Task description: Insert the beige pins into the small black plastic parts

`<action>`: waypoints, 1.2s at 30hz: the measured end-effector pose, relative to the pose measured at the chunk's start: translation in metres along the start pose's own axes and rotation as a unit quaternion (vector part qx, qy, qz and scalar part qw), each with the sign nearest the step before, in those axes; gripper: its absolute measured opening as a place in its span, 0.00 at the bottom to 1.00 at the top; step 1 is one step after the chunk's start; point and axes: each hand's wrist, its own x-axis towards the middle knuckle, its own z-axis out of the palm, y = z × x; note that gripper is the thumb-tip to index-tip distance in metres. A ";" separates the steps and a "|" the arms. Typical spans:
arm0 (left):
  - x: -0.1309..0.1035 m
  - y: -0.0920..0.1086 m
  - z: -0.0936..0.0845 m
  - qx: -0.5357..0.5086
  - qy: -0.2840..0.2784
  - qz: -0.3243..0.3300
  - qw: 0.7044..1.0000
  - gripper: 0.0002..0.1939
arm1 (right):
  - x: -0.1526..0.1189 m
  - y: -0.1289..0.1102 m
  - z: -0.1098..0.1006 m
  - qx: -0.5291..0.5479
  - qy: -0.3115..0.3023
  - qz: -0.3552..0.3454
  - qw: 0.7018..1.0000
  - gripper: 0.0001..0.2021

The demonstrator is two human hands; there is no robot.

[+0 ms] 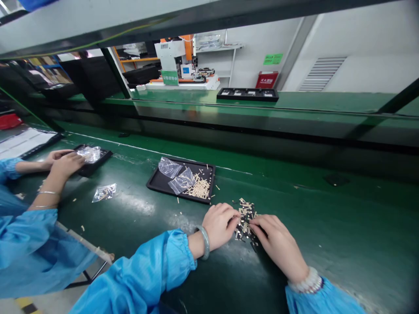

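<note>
My left hand (220, 224) and my right hand (278, 244) rest on the green bench on either side of a small heap of tan and dark strip-shaped parts (246, 213). The fingertips of both hands touch the heap and pinch at pieces in it; which single piece each holds is too small to tell. Just beyond, a black tray (160, 182) holds a pile of tan strips (199, 188) and two clear plastic bags (178, 176). Both my sleeves are blue.
A co-worker in blue sleeves at the left has both hands (63, 163) at another black tray with a clear bag (89, 153). A small bag (104, 192) lies between the trays. A raised green shelf carries a black tray (248, 94).
</note>
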 end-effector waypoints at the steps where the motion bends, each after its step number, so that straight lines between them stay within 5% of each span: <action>1: -0.001 0.000 0.000 0.011 -0.012 0.009 1.000 0.09 | 0.000 0.001 -0.001 0.007 0.007 0.007 1.000 0.11; 8: -0.003 0.000 0.003 0.095 -0.072 0.062 0.991 0.07 | -0.001 -0.001 -0.001 -0.028 -0.012 -0.028 0.999 0.10; 22: 0.000 -0.002 -0.001 0.008 -0.016 0.018 1.000 0.10 | -0.001 0.008 0.000 0.041 0.049 0.056 0.996 0.11; 36: 0.001 -0.002 -0.002 -0.058 0.025 -0.010 0.998 0.11 | -0.001 -0.003 -0.005 -0.021 -0.038 -0.012 0.999 0.08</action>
